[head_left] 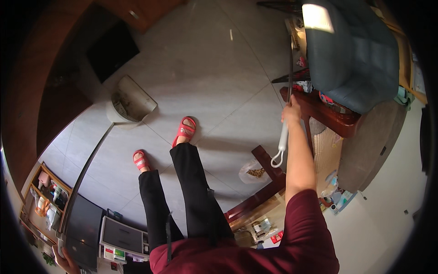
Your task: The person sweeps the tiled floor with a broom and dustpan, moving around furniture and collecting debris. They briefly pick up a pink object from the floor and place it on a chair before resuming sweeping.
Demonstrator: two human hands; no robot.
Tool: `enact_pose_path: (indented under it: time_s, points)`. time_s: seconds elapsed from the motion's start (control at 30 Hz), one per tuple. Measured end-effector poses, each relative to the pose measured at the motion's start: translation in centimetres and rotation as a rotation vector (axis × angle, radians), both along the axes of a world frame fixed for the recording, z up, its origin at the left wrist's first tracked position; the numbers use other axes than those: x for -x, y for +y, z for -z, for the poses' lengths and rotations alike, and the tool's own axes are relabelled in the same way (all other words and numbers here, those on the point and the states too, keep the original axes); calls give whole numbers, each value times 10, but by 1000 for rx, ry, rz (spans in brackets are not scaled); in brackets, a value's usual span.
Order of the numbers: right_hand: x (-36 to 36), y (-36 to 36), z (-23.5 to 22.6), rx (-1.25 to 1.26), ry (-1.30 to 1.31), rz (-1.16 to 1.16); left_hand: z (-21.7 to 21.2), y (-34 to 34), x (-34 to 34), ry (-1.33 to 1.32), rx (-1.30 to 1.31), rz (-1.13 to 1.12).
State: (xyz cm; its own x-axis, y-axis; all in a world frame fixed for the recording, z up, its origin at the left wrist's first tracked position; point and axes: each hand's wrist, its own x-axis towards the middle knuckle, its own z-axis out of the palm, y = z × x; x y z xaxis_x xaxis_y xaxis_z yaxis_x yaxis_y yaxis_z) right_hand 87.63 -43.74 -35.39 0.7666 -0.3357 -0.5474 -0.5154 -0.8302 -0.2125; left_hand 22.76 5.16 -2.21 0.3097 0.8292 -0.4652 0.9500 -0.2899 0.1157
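Observation:
At the lower left, the fingers of my left hand (65,261) wrap around the grip of a long-handled dustpan (142,97). Its thin dark pole runs up to the pale pan, which rests on the floor ahead of my feet and has a toothed edge. My right hand (292,112), arm stretched out to the right, is closed on the pole of a broom (284,138) whose white grip ends in a hanging loop. The pole reaches away beside the blue-grey seat; its far end is hard to make out among things there.
A cushioned blue-grey seat (349,50) and red-brown wooden furniture (335,114) stand on the right. A clear bag with brown bits (255,172) lies near a wooden leg. Dark flat panel (112,51) at far left; shelves (50,196) at lower left. Red slippers (186,131) are on my feet.

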Motion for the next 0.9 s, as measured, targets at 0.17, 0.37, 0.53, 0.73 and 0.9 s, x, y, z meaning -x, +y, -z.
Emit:
enact_pose_path:
  time_s: [0.17, 0.37, 0.53, 0.73, 0.9]
  points:
    - [80, -12, -57, -59, 73, 36, -7, -10, 11, 86, -62, 47]
    - [114, -15, -74, -203, 84, 262, 2, 2, 22, 58, -95, 98]
    - [123, 30, -60, -338, 153, 389, 5, 0, 22, 53, -123, -21]
    - [211, 28, -120, -425, 173, 410, 8, -6, 10, -24, -125, 129]
    - [152, 27, -99, -397, 52, 284, 3, -7, -4, -26, -59, 165]
